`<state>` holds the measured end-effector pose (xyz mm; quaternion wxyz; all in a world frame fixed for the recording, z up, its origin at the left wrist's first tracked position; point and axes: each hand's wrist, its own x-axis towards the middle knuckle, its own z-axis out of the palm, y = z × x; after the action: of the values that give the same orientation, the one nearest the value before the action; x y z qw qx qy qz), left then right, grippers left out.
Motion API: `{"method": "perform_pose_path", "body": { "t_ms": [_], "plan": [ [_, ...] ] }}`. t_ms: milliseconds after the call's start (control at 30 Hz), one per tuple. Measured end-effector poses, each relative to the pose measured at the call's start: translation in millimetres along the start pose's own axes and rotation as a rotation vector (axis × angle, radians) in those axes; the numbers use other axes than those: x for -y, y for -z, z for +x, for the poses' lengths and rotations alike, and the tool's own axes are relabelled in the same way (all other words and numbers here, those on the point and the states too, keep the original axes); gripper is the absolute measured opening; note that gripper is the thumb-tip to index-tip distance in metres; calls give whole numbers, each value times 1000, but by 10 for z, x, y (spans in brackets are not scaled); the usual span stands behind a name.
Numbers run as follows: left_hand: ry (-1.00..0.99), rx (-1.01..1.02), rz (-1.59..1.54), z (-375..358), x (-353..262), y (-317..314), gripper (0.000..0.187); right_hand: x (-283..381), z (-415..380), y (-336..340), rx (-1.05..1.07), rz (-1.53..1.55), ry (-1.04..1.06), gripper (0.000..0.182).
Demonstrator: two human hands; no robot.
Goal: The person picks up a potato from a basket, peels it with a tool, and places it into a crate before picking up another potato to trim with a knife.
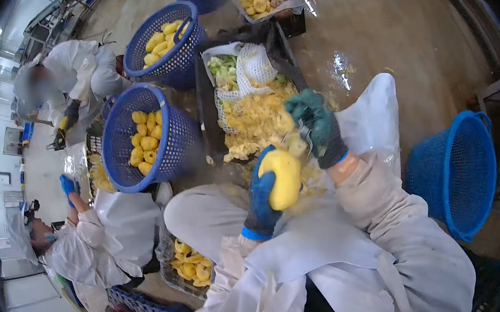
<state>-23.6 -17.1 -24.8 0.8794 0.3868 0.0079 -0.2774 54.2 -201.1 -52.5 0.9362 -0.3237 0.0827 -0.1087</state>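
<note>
A peeled yellow mango (283,180) rests in my left hand (261,194), whose blue-gloved fingers wrap round its side. Just beyond the fruit, my right hand (318,125) is closed, in a dark green glove. Something thin and shiny shows at its fingers, too blurred to name. Beneath and ahead of both hands lies a heap of yellow peelings (258,118) in a black crate (208,108). White foam netting (255,67) and green scraps lie at the crate's far end.
Blue baskets of peeled fruit (177,127) (191,55) stand left of the crate. Another blue basket (450,177) is on my right. Crates of yellow pieces (191,265) (261,2) sit at lower left and far ahead. Two people (97,239) (79,70) work at left. The floor (364,28) looks wet.
</note>
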Motion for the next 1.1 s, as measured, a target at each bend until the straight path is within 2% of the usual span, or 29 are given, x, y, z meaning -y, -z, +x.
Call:
{"method": "perform_pose_path", "body": {
  "t_ms": [100,167,233,267,300,367,467,500,567,600,667,733,800,833,867,900,967,1000,1067,1100],
  "plan": [
    [39,-9,-18,3,-34,-37,65,-252,24,170,136,-270,99,32],
    [31,-17,-23,-6,-66,10,64,-45,168,195,93,-440,299,33],
    [-1,-9,-8,-22,-42,-18,64,62,96,106,-59,-99,58,36],
    [5,-63,-15,3,-58,-76,65,11,-44,-93,107,-225,158,36],
    [-7,-60,-9,22,-60,-81,65,-68,-139,-165,248,160,4,38],
    [-19,-57,6,8,-34,-62,66,-178,-110,-24,165,-102,-39,40],
    [-22,20,-25,-60,-21,12,66,-63,260,337,-48,-16,110,21],
    [-33,-9,25,-75,-18,38,66,-129,187,352,12,-21,82,20],
    [-63,-50,121,6,-31,46,67,-11,-84,-110,145,-38,40,18],
    [-39,-37,60,13,-19,41,66,110,-261,-443,23,-143,-179,16],
    [8,-16,-59,-42,30,53,65,-93,15,6,-5,-367,175,16],
    [35,-33,-232,21,-62,59,64,23,251,254,-60,59,59,17],
    [87,-122,-509,-48,-54,-5,62,-85,55,289,55,21,16,23],
    [112,-94,-580,-26,-34,9,62,-39,-48,105,125,1,10,26],
    [142,-62,-644,8,-30,52,62,-66,-228,-103,30,30,-35,26],
    [176,-32,-705,35,-17,106,61,-33,-297,-216,44,-9,-88,25],
    [58,-53,-235,28,-20,55,59,9,-370,-346,72,-87,-203,24],
    [-32,-24,23,-27,-27,14,58,-47,-348,-328,59,6,-180,23],
    [239,-115,-497,-5,-27,53,52,-55,-377,-347,116,-60,-160,24],
    [201,-144,-327,-3,92,194,52,-44,-412,-352,139,-95,-153,24]
  ]
}}
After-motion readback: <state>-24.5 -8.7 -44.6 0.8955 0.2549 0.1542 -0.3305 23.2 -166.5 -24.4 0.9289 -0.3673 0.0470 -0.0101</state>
